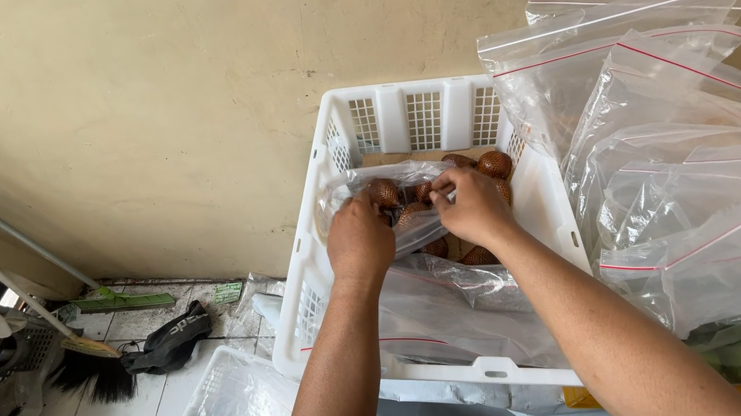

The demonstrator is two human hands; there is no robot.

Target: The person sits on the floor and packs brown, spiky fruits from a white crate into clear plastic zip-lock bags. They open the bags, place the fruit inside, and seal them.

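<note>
Now both hands, left (pixel 359 238) and right (pixel 473 205), pinch the clear bag (pixel 415 231) of brown fruit (pixel 495 164) over the white crate (pixel 405 116); grip evenly.

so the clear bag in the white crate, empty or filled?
Filled in part: brown scaly fruits show through the clear bag in the white crate. Left hand and right hand pinch its top.

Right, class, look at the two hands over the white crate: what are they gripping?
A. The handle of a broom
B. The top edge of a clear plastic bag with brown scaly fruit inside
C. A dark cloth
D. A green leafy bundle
B: the left hand and right hand both pinch the mouth of a clear plastic bag holding brown scaly fruit, above the white crate.
</note>
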